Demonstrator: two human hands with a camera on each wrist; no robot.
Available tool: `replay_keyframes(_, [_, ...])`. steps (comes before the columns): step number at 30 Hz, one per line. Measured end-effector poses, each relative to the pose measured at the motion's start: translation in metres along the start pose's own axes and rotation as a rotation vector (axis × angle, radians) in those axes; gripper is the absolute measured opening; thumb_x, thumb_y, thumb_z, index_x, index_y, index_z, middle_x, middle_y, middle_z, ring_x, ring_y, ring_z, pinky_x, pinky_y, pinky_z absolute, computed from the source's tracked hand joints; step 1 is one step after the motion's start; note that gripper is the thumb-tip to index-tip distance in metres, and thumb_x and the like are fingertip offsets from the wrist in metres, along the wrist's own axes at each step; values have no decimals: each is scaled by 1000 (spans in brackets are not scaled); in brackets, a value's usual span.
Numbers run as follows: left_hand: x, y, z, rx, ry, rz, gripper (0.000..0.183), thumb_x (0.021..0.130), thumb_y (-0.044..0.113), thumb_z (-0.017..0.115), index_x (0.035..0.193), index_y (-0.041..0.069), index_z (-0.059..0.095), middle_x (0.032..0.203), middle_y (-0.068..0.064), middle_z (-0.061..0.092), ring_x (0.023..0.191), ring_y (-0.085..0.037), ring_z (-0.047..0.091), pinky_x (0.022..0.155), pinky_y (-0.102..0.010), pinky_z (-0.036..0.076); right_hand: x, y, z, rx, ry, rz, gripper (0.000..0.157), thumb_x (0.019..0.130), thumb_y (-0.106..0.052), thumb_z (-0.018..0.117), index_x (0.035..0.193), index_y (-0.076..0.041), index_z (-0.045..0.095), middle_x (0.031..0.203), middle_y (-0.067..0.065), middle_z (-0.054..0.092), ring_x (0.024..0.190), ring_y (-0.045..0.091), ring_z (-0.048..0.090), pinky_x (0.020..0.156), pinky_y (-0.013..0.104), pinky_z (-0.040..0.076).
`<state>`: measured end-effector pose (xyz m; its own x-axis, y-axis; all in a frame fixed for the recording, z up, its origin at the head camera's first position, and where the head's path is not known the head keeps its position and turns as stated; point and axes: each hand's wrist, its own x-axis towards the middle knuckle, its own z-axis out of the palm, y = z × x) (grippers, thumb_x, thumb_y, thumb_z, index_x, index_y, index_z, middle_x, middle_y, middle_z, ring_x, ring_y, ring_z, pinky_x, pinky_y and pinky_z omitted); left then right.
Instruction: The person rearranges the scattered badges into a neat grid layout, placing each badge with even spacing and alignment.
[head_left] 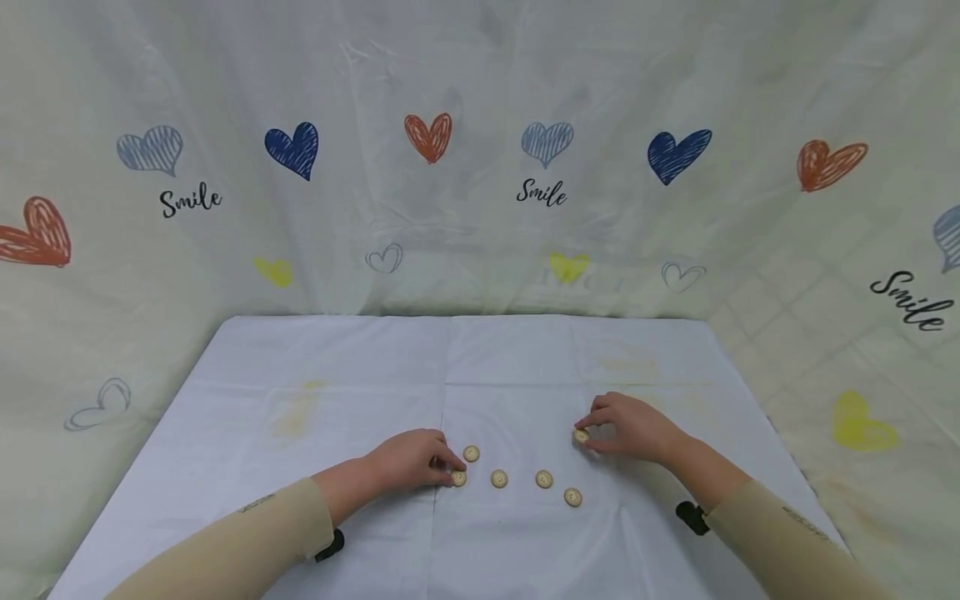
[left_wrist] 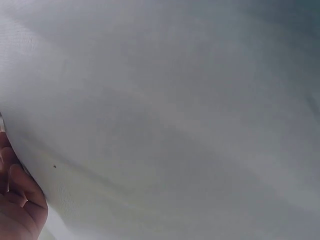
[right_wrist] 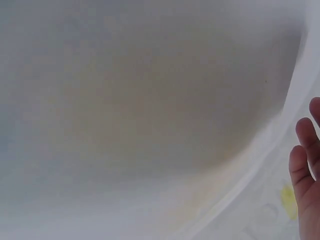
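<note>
My left hand (head_left: pixel 411 460) is low over the white cloth, its thumb and forefinger pinching a round wooden button (head_left: pixel 459 478). Just beyond those fingertips lies a second wooden button (head_left: pixel 471 453). Farther right, my right hand (head_left: pixel 633 427) holds another wooden button (head_left: pixel 581 437) by its edge between thumb and fingers. Between the two hands, several more lie flat: one button (head_left: pixel 499 478) near the left hand, a button (head_left: pixel 543 479) right of it, and the nearest button (head_left: pixel 573 497). The wrist views show only curled left fingers (left_wrist: pixel 25 185) and some right fingers (right_wrist: pixel 304 170), without the buttons.
A white cloth (head_left: pixel 360 358) with creases and faint yellowish stains covers the table. Behind and beside it hangs a pale curtain (head_left: pixel 480 50) printed with hearts and the word Smile. Dark straps (head_left: pixel 692 517) show at both sleeve cuffs.
</note>
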<state>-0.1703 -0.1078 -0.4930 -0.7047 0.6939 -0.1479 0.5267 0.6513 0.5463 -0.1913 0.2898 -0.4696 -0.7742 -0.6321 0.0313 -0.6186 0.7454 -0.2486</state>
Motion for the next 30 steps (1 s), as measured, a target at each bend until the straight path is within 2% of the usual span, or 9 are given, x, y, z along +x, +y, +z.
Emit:
replay_keyframes(5, [0,0,-1,2,-8,-10,26,85,28,79,111,28,78,81,18,53,73,0,48,67,-21,43,21,12,-3,24,-33,80,23,84,-28,79,107,-22,79,89,-12,60,85,11,57,74,31,49])
replay_keyframes(13, [2,0,-1,11,2,1,25,85,27,79,111,27,78,81,17,54,74,0,49,68,-22,43,55,26,-2,79,-76,175,23,86,-26,78,107,-19,79,77,-9,55,71,10,47,65,29,41])
replay_keyframes(16, [2,0,0,15,-1,1,25,85,27,79,110,27,78,81,17,54,73,0,49,68,-22,43,62,28,0,74,-78,170,23,87,-27,77,108,-18,79,75,-9,54,69,10,45,65,29,40])
replay_keyframes(22, [3,-1,0,16,1,7,25,85,28,79,110,28,78,81,18,54,73,1,49,67,-21,43,68,33,8,14,-53,108,23,87,-27,76,108,-18,79,77,-11,54,70,8,44,65,28,40])
replay_keyframes(30, [3,-2,0,19,-2,5,25,85,29,80,110,28,79,80,18,53,72,1,49,67,-20,42,69,33,11,7,-34,100,27,88,-27,76,113,-18,77,76,-8,53,69,8,43,64,28,39])
